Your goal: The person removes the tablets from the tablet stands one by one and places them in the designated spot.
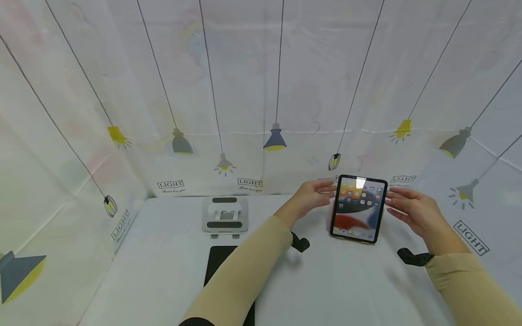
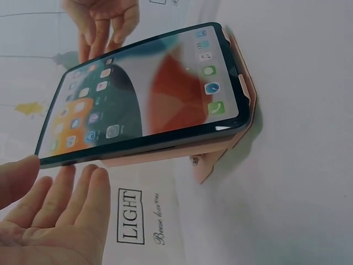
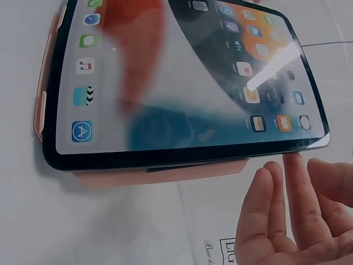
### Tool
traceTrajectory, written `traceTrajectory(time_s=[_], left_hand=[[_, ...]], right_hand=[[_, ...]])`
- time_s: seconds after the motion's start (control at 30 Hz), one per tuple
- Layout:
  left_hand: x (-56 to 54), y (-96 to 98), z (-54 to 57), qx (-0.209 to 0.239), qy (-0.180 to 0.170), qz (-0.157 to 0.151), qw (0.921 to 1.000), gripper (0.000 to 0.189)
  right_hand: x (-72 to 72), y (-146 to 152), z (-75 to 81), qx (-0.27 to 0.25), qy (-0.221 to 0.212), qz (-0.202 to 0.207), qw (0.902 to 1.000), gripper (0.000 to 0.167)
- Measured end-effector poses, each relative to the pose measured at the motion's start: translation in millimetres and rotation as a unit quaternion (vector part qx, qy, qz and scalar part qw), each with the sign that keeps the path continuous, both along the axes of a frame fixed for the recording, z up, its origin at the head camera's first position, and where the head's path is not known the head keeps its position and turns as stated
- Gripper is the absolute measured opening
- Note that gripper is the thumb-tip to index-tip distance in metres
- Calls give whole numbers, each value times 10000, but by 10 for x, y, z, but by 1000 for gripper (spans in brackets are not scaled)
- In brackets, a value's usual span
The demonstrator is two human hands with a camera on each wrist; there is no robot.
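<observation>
A tablet [image 1: 360, 209] with a lit home screen leans upright on a pink stand [image 2: 160, 157], its lower edge caught by the stand's small lips. My left hand [image 1: 311, 199] is at the tablet's left edge. In the left wrist view its thumb is at the upper corner and its loosely extended fingers lie beside the edge. On the opposite side is my right hand [image 1: 417, 213]. The right wrist view shows a fingertip [image 3: 292, 160] at the tablet's upper corner, the other fingers loosely extended. Neither hand is wrapped around the tablet.
A white folded stand [image 1: 225, 216] with dark pads lies farther left on the white table [image 1: 163, 262]. Below it, a flat black object [image 1: 218, 260] is partly hidden under my left sleeve. A curtain [image 1: 244, 90] printed with lamps hangs behind.
</observation>
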State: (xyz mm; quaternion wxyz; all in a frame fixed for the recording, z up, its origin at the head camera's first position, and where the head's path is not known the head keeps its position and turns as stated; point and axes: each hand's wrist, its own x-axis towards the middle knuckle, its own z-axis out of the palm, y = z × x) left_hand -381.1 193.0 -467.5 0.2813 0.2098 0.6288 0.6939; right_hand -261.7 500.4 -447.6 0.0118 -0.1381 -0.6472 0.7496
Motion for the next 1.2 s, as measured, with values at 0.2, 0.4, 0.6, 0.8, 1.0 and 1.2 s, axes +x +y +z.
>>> traceTrajectory(time_s=[0.2, 0.4, 0.6, 0.8, 1.0, 1.2], left_hand=[[1, 13, 20, -128, 81, 131, 9998, 61], [-1, 36, 16, -37, 53, 208, 9998, 61], [-1, 81, 0, 14, 9, 397, 9992, 54], [76, 166, 8, -118, 80, 993, 9950, 35], [179, 216, 69, -153, 23, 1327, 9910, 27], [233, 225, 104, -98, 13, 1394, 9902, 25]], right_hand=[[-39, -22, -11, 10, 51, -170, 9998, 27], [-39, -36, -32, 16, 125, -294, 9995, 29], [-27, -28, -61, -204, 260, -386, 9987, 36], [-18, -26, -80, -356, 384, -256, 9983, 37], [5, -45, -89, -290, 469, -293, 9980, 35], [39, -40, -103, -189, 624, -242, 9976, 33]])
